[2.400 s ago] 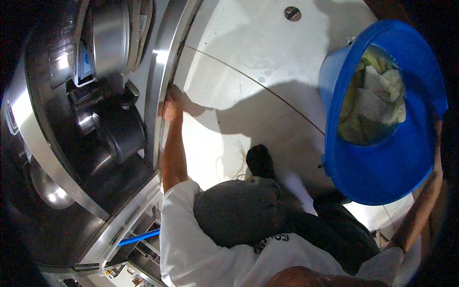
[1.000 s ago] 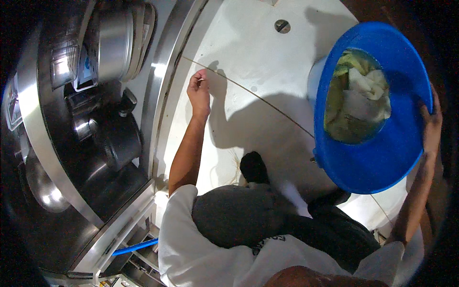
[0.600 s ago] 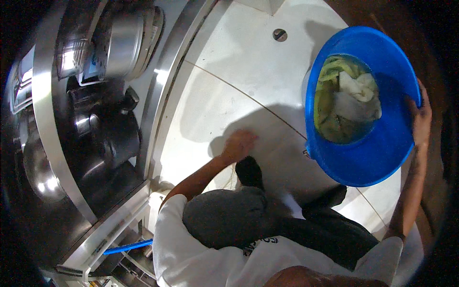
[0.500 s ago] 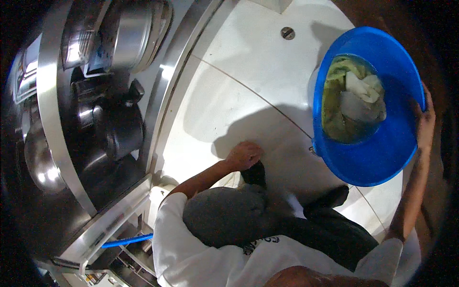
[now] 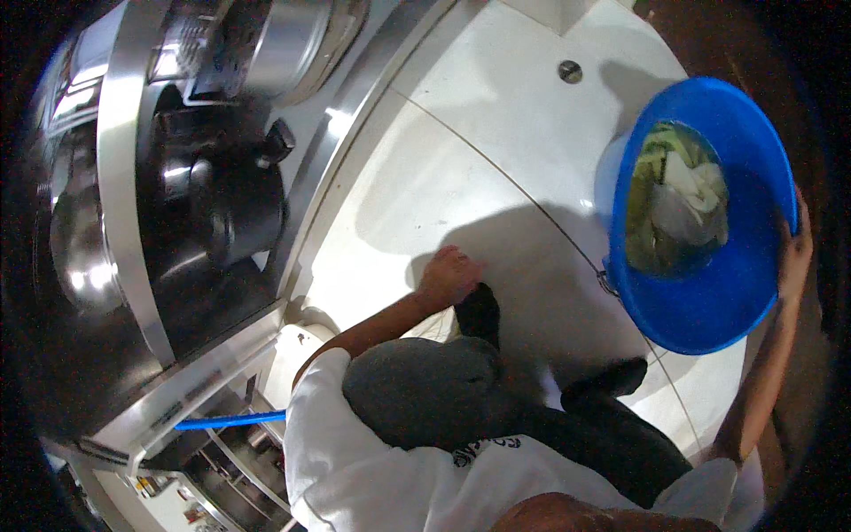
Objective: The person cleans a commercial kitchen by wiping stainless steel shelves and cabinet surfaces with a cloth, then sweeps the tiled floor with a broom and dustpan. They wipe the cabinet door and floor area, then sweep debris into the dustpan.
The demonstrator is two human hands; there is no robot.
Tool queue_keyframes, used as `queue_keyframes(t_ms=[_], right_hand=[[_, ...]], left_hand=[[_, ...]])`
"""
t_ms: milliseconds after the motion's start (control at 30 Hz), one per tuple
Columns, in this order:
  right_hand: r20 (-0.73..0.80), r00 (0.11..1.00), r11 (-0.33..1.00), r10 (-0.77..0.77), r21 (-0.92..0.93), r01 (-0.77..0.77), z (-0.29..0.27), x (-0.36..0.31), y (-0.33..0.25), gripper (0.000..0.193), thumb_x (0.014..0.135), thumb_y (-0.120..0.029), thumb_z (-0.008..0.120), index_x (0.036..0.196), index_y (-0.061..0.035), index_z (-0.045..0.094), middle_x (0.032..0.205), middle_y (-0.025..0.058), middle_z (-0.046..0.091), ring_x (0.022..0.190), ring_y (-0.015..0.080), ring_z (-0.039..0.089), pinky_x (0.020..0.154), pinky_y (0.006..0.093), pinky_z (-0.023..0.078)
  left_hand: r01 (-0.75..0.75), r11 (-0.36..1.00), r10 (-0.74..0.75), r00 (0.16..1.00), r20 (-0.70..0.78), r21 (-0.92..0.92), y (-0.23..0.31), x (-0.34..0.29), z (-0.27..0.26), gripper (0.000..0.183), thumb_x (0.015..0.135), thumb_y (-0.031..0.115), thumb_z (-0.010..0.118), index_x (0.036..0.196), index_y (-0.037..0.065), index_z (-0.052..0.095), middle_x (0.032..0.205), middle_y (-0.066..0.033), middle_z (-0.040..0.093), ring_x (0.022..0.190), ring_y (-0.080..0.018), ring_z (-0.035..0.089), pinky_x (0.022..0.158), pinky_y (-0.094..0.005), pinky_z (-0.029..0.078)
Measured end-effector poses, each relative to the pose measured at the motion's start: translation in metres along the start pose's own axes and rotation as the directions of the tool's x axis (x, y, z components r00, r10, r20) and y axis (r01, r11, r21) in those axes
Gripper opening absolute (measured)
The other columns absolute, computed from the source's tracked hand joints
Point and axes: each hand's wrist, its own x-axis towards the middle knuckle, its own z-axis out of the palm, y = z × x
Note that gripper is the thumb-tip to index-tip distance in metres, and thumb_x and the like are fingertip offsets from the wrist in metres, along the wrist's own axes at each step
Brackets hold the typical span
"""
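Note:
A large blue bucket (image 5: 764, 195) is on the white tiled floor at the right, its mouth facing me and seemingly tilted to the left. Murky yellowish-green water pools against its left wall, with a pale, crumpled wet cloth (image 5: 687, 199) partly under the surface. My right hand (image 5: 795, 262) grips the bucket's right rim; some fingers are hidden behind the wall. Near the middle, my left hand (image 5: 450, 277) hangs by my dark-covered foot and knee, apart from the bucket. Its fingers are loosely curled, and no object shows in it.
Steel shelving (image 5: 128, 222) on the left carries a dark pot (image 5: 239, 208) and other metal cookware. A round floor drain (image 5: 570, 72) lies beyond the bucket to its left. Lower left, a blue hose-like strip (image 5: 232, 420) runs beside a rack.
The view has shifted, so the scene sits farther right and lower. The cloth's folds look different in the water. My right hand stays on the rim; my left hand remains near my foot.

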Motion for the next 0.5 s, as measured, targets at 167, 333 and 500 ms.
queue_keyframes(t_ms=[167, 333, 500], right_hand=[[0.011, 0.995, 0.991, -0.095, -0.098, 0.096, 0.0, 0.002, 0.004, 0.037, 0.083, -0.011, 0.046, 0.119, -0.0037, 0.039, 0.118, 0.01, 0.044, 0.107, 0.0186, 0.041, 0.091, 0.0292, 0.031], [0.068, 0.991, 0.99, -0.115, -0.071, 0.12, -0.017, -0.003, 0.02, 0.039, 0.083, -0.01, 0.044, 0.121, -0.0038, 0.036, 0.123, 0.0125, 0.039, 0.112, 0.0225, 0.037, 0.094, 0.0332, 0.027], [0.047, 0.997, 0.982, -0.062, -0.176, 0.069, -0.008, -0.012, -0.008, 0.039, 0.085, -0.014, 0.041, 0.122, -0.0042, 0.035, 0.124, 0.0124, 0.036, 0.115, 0.025, 0.033, 0.096, 0.0367, 0.023]], left_hand=[[-0.099, 0.982, 0.124, 0.981, 0.153, -0.159, 0.025, -0.023, 0.061, 0.024, 0.076, 0.025, 0.047, 0.093, 0.009, 0.053, 0.082, -0.0152, 0.054, 0.084, -0.0285, 0.052, 0.073, -0.0403, 0.042], [0.034, 0.681, 0.297, 0.9, 0.318, -0.732, 0.007, -0.03, 0.125, 0.027, 0.078, 0.026, 0.045, 0.097, 0.009, 0.051, 0.09, -0.0165, 0.051, 0.09, -0.0295, 0.049, 0.076, -0.0426, 0.04], [0.308, -0.587, 0.354, 0.929, 0.105, -0.749, -0.001, -0.039, 0.189, 0.029, 0.08, 0.028, 0.043, 0.102, 0.009, 0.048, 0.099, -0.0178, 0.048, 0.096, -0.0305, 0.046, 0.078, -0.0448, 0.038]])
